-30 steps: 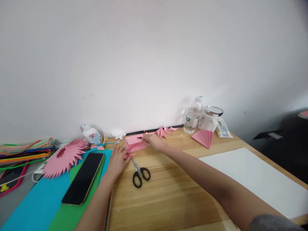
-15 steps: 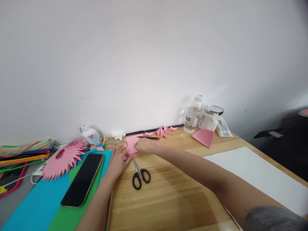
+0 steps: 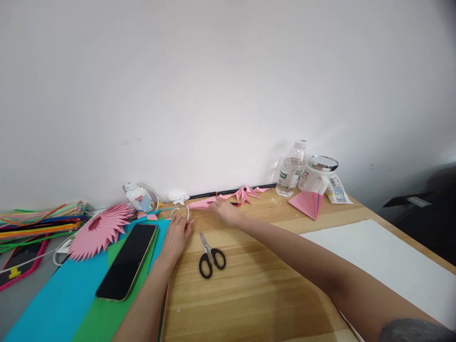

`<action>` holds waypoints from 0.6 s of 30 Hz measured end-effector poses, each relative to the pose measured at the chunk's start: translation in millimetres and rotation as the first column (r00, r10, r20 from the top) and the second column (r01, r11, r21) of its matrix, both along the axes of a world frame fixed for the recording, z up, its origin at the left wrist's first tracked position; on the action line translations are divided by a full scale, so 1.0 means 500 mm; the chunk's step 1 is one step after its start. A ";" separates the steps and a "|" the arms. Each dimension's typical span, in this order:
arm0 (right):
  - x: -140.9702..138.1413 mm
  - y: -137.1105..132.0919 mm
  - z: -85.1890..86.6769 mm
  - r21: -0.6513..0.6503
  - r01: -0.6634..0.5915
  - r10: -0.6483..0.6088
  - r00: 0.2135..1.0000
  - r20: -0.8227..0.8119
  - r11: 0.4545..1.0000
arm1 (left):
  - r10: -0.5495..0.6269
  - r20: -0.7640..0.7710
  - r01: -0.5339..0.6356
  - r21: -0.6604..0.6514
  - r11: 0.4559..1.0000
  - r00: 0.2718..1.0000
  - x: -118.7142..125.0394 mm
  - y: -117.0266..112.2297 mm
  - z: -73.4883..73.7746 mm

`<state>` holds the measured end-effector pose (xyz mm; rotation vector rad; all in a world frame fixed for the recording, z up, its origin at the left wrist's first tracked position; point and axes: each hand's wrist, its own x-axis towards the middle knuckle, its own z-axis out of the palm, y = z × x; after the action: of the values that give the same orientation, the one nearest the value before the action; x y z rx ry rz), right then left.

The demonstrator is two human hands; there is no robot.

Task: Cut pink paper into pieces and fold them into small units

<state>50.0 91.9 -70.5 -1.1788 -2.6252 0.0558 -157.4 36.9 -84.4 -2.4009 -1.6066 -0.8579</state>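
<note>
My right hand (image 3: 225,212) reaches far across the wooden table (image 3: 256,285) and lies on a folded pink paper piece (image 3: 200,204) near the wall, fingers pressed on its right end. A red and black pen (image 3: 233,204) lies just past this hand. My left hand (image 3: 177,233) rests curled beside a clear tape ring (image 3: 178,211), touching the table at the edge of the blue sheet (image 3: 60,299). Black-handled scissors (image 3: 211,257) lie shut just in front of both hands. Folded pink paper points (image 3: 245,193) sit in a row by the wall.
A phone (image 3: 127,260) lies on green paper (image 3: 107,313). A pink paper fan flower (image 3: 99,230), a glue bottle (image 3: 138,196) and coloured strips (image 3: 39,223) are at the left. A water bottle (image 3: 291,168), a mug (image 3: 317,175), a pink cone (image 3: 308,203) and a white sheet (image 3: 384,266) are at the right.
The pink paper went from lying flat between my hands to a narrow fold further back near the wall. My right hand moved back with it; my left hand stayed by the tape ring.
</note>
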 end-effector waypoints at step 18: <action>0.111 0.026 -0.058 -0.274 0.479 -0.551 0.690 -0.469 0.834 | 0.241 0.599 -0.350 0.070 0.934 0.763 0.019 -0.014 0.016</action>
<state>105.2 105.2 -99.6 -1.6317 -1.7567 0.3926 -147.7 29.9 -76.3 -1.7653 -1.9234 -1.7002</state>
